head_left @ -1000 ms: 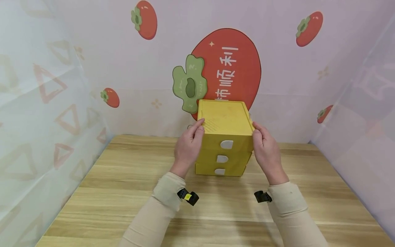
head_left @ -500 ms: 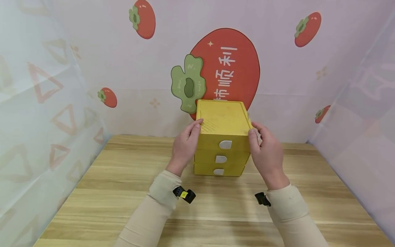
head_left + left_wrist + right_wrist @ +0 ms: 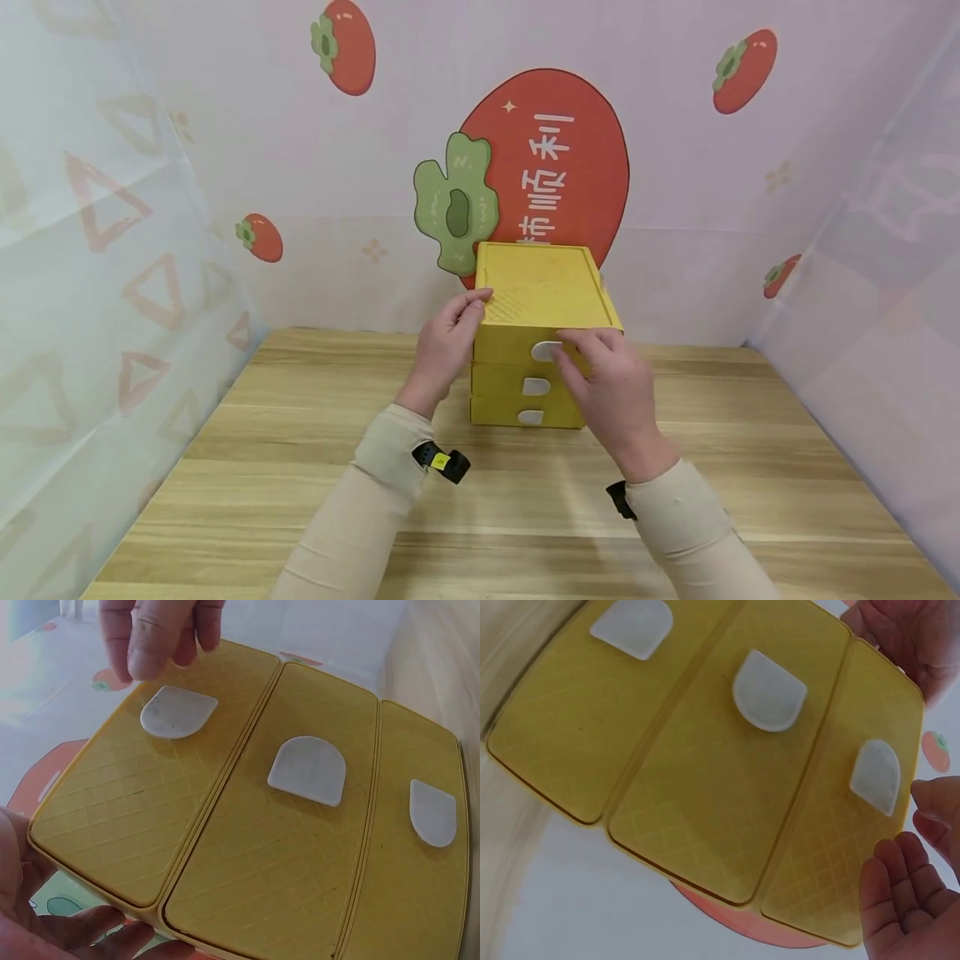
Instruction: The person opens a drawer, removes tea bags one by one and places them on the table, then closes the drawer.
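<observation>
A yellow three-drawer storage box [image 3: 543, 287] stands on the wooden table, its front facing me. Each drawer carries a white rounded handle tab, the top one [image 3: 178, 712] nearest my right hand. My left hand [image 3: 444, 354] holds the box at its upper left front edge, with the fingers along the side wall in the left wrist view. In front of the top drawer hovers my right hand [image 3: 618, 396], thumb and index finger parted close to that tab. The right wrist view shows its fingers [image 3: 904, 881] loosely bent beside the box, holding nothing. All drawers sit closed.
Wood-grain table [image 3: 300, 500] lies under and around the box. Behind it rises a pale backdrop [image 3: 337, 167] with persimmon prints, close to the box's rear. Side panels [image 3: 90, 333] border the table left and right.
My right hand has left the box's right edge and moved left to the front of the top handle tab. The left hand stays at the left edge, and the box keeps its place.
</observation>
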A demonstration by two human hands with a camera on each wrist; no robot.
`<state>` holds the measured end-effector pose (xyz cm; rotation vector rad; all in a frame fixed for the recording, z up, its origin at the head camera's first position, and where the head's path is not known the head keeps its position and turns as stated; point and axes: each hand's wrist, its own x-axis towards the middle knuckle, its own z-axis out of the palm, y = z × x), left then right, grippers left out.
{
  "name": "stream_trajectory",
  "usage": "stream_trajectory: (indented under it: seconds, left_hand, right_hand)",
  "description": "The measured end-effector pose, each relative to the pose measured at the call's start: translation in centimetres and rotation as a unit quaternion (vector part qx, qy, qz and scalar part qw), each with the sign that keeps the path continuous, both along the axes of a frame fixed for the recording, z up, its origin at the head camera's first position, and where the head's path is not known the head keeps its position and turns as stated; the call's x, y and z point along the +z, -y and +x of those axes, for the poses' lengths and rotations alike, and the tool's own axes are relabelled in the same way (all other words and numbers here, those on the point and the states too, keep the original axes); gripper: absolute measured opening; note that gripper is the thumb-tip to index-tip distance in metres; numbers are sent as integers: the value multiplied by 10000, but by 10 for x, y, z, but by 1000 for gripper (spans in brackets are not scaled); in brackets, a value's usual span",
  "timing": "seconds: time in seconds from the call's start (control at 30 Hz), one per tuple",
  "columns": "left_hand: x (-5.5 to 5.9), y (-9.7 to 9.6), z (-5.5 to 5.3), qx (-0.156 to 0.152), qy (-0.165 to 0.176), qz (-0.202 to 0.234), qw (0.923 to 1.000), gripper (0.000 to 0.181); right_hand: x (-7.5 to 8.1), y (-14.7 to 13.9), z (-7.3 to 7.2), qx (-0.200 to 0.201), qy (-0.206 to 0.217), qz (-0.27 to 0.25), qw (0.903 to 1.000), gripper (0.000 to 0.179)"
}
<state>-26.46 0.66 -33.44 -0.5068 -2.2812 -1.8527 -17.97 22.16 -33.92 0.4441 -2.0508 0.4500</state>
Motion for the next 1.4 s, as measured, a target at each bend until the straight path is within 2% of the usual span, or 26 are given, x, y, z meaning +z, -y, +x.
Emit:
stream_trajectory:
  seconds: [0.23, 0.53, 0.7, 0.9, 1.27, 1.4]
  left_hand:
    - [1, 2, -2, -173, 103, -96, 9998, 42]
    - [5, 4, -6, -371, 168, -157, 9990, 42]
    - [6, 5, -7, -504, 405, -127, 9978, 41]
    - [7, 5, -8, -496, 609, -33, 9969, 40]
    - [4, 5, -4, -508, 448, 37, 9977, 40]
    - [3, 8, -2, -530, 515, 20, 9973, 41]
  right_hand:
    - [-8, 4, -5, -55, 33, 209, 9998, 24]
    - [-5, 5, -6, -52, 405, 159, 9990, 21]
    - [-4, 7, -5, -40, 684, -9, 9976, 21]
    - [-1, 8, -5, -101, 918, -138, 9956, 19]
    - [-1, 10, 7, -198, 1010, -117, 9946, 20]
    - [-4, 11, 15, -173, 942, -30, 9954, 22]
